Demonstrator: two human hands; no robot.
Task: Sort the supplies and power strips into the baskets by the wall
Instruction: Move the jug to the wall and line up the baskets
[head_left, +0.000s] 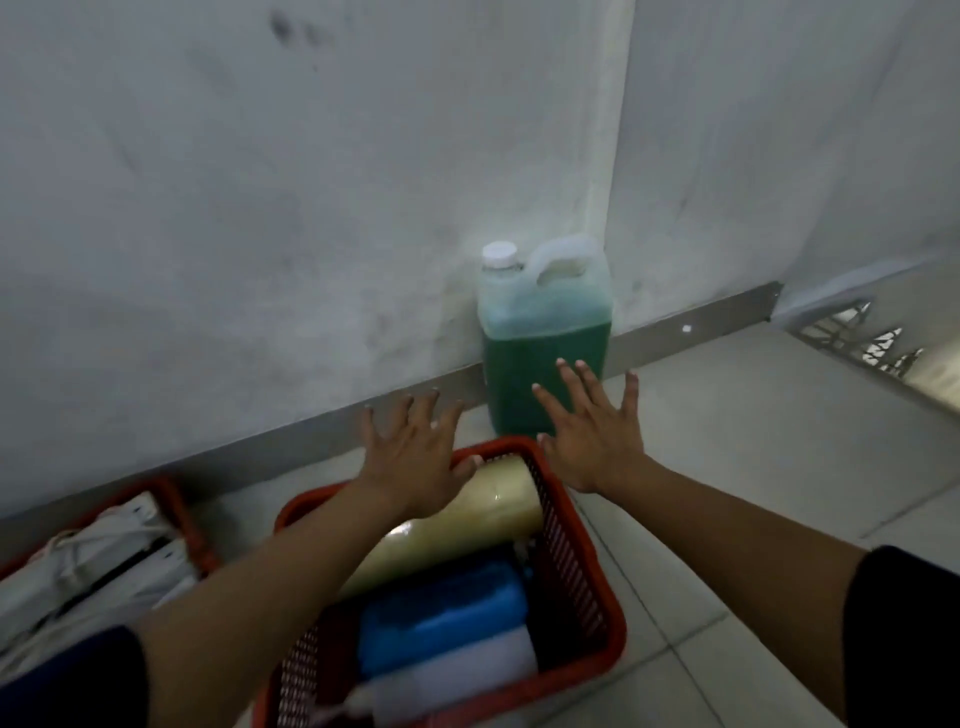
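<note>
White power strips (88, 566) with coiled cords fill the red plastic basket at the left (176, 512). The left hand (415, 457) hovers spread-fingered over the middle red mesh basket (576, 566), which holds a yellowish roll (467, 525) and what looks like blue and white sponges (441, 623). The right hand (592, 436), also splayed and holding nothing, reaches toward a translucent jug of green liquid (540, 332) (white-capped, against the wall).

A pale tiled floor (727, 467) meets a white wall along a metal skirting strip. On the floor, a jug of green liquid (545, 353) with a white cap stands upright in the corner against the wall. Just in front of it sits a red basket (582, 571), and a second red basket (179, 512) rests near the wall at the left edge.
</note>
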